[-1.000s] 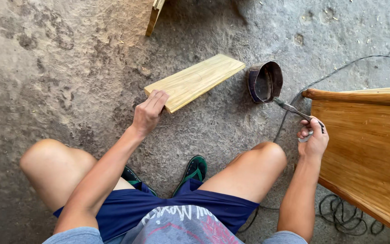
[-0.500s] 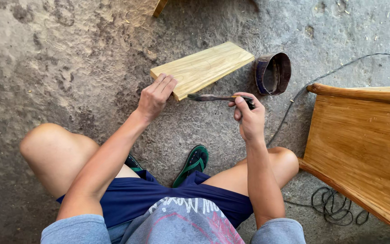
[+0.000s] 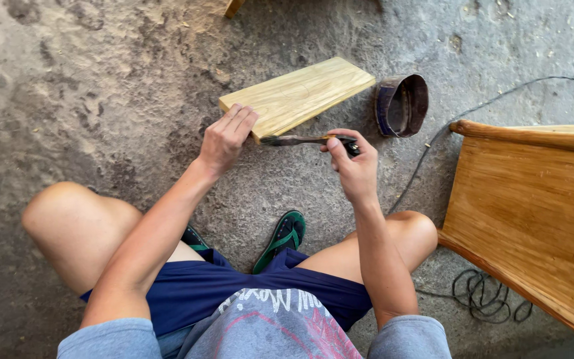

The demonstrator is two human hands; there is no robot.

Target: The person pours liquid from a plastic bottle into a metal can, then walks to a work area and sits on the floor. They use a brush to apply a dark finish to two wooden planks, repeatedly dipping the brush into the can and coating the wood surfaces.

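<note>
Brush now level over the plank's near end, swung in from the tin.
Left hand (image 3: pixel 224 139) presses flat, fingers together, on the pale plank (image 3: pixel 298 95) lying on the floor; right hand (image 3: pixel 353 166), fingers clamped on the paintbrush (image 3: pixel 300 140), bristles pointing left, tin (image 3: pixel 401 104) beyond.

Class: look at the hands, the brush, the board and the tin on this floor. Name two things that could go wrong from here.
The left hand pins only the board's near corner, so it may pivot on the rough floor. The brush in the right hand could drip on the way. The tin is tilted and might spill.
</note>
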